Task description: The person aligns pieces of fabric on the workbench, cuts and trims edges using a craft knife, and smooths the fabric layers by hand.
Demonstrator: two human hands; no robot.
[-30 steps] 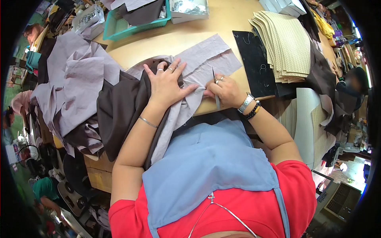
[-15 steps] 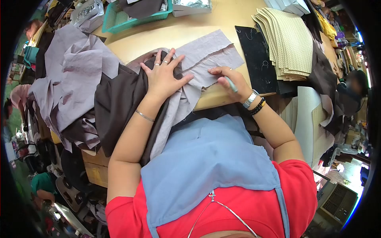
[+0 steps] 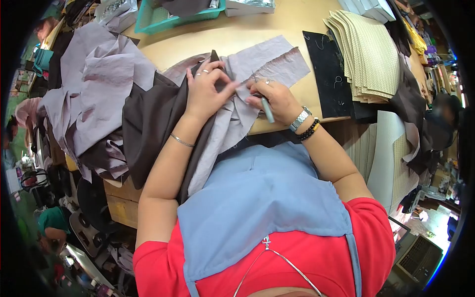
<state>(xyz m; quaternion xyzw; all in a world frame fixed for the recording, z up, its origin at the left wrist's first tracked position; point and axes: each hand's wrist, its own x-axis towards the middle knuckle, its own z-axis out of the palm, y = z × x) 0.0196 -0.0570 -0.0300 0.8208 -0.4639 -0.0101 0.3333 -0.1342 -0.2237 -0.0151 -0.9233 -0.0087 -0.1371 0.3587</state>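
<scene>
My left hand (image 3: 208, 91) rests on the bunched fabric, its thumb and forefinger curled together at the light mauve cloth (image 3: 277, 59). Whether cloth is pinched between them is too blurred to tell. Dark brown fabric (image 3: 153, 114) lies beneath and left of that hand. In my right hand (image 3: 277, 99) is a slim tool (image 3: 267, 110) with a pale grey-green handle and a thin dark pointed tip. This tip points up and away over the mauve cloth, close to the left fingertips. A torn or cut edge runs across the cloth.
More mauve fabric (image 3: 106, 74) is heaped at the left. A teal basket (image 3: 180, 21) stands at the back. At the right lie a black sheet (image 3: 329, 74) and a stack of cream textured sheets (image 3: 368, 54). One person (image 3: 53, 222) is at the far lower left.
My left hand has gone from spread flat to curled, fingertips near the thumb. My right hand has moved left, towards it, and the tool's tip now points up. The cloth's near part is more gathered.
</scene>
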